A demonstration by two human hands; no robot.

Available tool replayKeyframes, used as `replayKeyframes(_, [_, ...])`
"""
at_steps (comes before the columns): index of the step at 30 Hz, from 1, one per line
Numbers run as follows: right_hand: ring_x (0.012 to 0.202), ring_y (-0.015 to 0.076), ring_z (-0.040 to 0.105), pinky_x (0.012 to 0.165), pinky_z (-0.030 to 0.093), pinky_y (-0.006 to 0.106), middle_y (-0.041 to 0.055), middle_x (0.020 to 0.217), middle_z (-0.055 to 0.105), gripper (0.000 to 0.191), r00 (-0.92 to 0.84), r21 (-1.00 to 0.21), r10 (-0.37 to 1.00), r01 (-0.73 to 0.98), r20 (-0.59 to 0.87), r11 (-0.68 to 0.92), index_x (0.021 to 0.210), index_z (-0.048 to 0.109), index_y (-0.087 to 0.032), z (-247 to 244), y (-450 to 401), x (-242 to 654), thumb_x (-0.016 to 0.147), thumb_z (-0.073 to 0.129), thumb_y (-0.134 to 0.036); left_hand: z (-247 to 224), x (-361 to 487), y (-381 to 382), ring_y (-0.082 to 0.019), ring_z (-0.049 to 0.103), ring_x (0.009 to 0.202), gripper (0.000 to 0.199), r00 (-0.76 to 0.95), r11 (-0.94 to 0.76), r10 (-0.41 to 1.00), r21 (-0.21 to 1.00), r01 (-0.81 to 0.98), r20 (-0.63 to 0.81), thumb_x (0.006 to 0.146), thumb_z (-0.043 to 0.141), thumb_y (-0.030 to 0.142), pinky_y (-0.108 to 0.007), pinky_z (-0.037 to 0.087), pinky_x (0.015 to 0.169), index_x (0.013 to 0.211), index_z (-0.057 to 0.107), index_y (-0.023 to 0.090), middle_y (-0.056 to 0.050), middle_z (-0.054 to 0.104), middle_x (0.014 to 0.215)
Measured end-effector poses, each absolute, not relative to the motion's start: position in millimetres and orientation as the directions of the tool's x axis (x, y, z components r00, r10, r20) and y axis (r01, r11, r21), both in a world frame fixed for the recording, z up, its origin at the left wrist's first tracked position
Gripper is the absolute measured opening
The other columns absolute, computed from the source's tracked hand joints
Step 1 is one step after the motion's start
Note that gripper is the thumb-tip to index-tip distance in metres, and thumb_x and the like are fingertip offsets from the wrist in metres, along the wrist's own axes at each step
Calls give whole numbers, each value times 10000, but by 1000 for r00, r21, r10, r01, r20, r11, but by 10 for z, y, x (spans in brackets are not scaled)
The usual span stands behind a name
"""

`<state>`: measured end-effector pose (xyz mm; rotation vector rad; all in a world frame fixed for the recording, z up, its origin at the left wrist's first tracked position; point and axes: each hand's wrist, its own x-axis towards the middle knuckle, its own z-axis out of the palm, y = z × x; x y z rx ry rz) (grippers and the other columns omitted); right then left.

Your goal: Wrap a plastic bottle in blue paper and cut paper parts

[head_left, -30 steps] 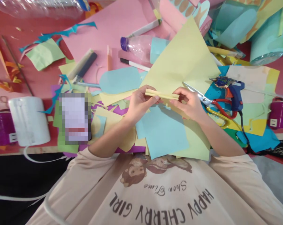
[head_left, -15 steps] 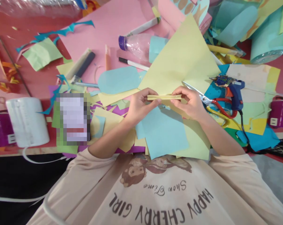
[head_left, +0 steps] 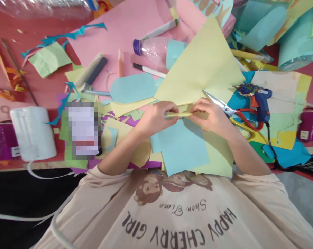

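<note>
A narrow folded strip of yellow paper [head_left: 185,114] spans the gap between my hands, just above the sheets in front of me. My left hand [head_left: 160,117] pinches its left end between thumb and fingers. At the other end, the thumb and fingers of my right hand [head_left: 209,116] are closed on it. Below lies a light blue paper sheet [head_left: 183,147]; beyond is a large pale yellow sheet [head_left: 203,65] with a corner pointing away. Scissors [head_left: 231,112] with red and yellow handles lie open beside my right hand.
A blue glue gun [head_left: 261,102] with a black cord rests at right. A plastic bottle [head_left: 153,48] with a purple cap and several markers lie at the back. On the left are a pixelated phone [head_left: 82,129], a white device [head_left: 33,133] and paper scraps.
Both hands have come slightly nearer to me with the yellow paper strip. The strip now shows a thinner edge, and a yellow edge shows behind it. The head view has shifted slightly.
</note>
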<state>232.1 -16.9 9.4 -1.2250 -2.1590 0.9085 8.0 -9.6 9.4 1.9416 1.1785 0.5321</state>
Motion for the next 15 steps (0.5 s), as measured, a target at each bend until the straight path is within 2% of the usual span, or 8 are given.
replayKeyframes(3, [813, 187, 564, 752, 452, 321, 37, 799, 611, 77, -534, -696, 841, 574, 82, 432, 793, 635, -182, 75, -277, 2323, 862, 612, -207, 151, 62, -199, -182, 637, 845, 130, 574, -422, 819, 668, 613, -9, 833, 584, 253, -302, 496, 763, 921, 620, 165, -43, 688, 885])
replayKeyframes(6, [783, 196, 559, 722, 458, 328, 50, 780, 626, 81, -545, -691, 837, 583, 59, 428, 800, 643, -173, 37, -379, 2315, 867, 600, -189, 198, 92, -445, -216, 639, 958, 261, 469, -449, 877, 530, 719, 107, 883, 550, 240, -342, 509, 815, 1134, 551, 164, -87, 675, 1044])
replayKeyframes(9, [768, 191, 560, 711, 462, 323, 52, 780, 636, 102, -526, -687, 848, 592, 67, 422, 799, 646, -171, 6, -436, 2312, 882, 589, -192, 166, 159, -746, -210, 647, 988, 218, 517, -555, 828, 445, 703, 215, 924, 457, 163, -341, 518, 832, 1125, 541, 169, -91, 688, 1078])
replayKeyframes(15, [818, 197, 580, 753, 478, 328, 58, 814, 661, 90, -523, -647, 851, 635, 42, 422, 805, 632, -187, -2, -417, 2314, 874, 585, -154, -53, 247, -1036, -221, 632, 1120, 349, 564, -621, 783, 278, 733, 260, 906, 473, 121, -353, 490, 956, 1252, 518, 111, -130, 668, 1233])
